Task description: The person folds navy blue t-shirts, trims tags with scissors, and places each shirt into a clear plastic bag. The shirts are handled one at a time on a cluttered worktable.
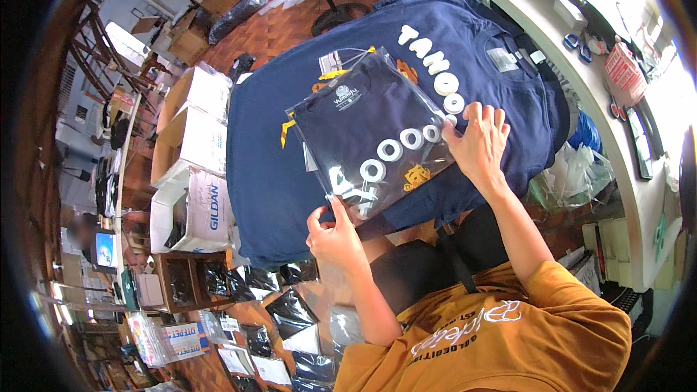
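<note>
A folded dark T-shirt in a clear plastic bag [370,125] lies at a slant on spread navy T-shirts [272,174]. White lettering and a yellow printed figure show through the film. My left hand [338,234] pinches the bag's near left corner between thumb and finger. At the right edge, my right hand [479,144] grips the film with the thumb, its other fingers curled above the navy cloth. The top navy T-shirt carries puffy white letters, partly covered by the bag, and its collar with a white label [502,60] points to the far right.
Open cardboard boxes [190,147] stand along the left side. A white table [621,190] curves down the right, holding scissors [615,106] and a phone [638,141]. Several black plastic packages [291,305] lie on the floor at lower left. A person [84,234] is at far left.
</note>
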`<action>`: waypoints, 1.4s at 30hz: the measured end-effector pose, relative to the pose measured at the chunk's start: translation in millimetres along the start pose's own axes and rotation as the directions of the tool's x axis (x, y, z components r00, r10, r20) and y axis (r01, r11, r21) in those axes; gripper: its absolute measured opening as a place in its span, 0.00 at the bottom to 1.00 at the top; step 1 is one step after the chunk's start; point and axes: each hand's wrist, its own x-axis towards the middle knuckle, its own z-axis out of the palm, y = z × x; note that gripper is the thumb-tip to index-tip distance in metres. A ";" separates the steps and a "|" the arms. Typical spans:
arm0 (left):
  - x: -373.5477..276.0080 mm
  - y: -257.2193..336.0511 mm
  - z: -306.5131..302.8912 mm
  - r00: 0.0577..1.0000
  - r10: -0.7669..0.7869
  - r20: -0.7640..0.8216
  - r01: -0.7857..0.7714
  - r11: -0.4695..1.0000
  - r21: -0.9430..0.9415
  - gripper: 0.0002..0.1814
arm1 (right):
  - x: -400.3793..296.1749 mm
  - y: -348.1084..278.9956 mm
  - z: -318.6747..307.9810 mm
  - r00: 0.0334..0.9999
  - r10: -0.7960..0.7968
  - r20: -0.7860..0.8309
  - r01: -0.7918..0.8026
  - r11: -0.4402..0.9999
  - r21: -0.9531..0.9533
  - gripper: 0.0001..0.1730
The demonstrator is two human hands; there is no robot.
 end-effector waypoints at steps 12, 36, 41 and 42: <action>32.7 27.4 31.2 0.808 0.488 0.330 -0.582 0.750 0.315 0.28 | -5.4 -42.6 18.4 0.796 -0.582 0.167 0.542 0.808 0.233 0.34; 52.9 31.0 32.7 0.906 0.420 0.047 -0.396 0.882 -0.254 0.32 | 80.6 -30.9 97.9 0.723 -0.611 0.323 0.448 0.770 0.454 0.37; 43.9 21.5 -22.6 0.881 0.021 0.472 0.122 0.955 -0.271 0.38 | 116.3 14.3 105.2 0.898 -0.260 0.356 -0.075 0.706 0.705 0.26; 42.9 5.8 -11.9 0.806 0.043 0.590 0.290 0.841 -0.457 0.35 | 108.7 1.1 104.4 0.861 -0.364 0.357 -0.047 0.640 0.767 0.26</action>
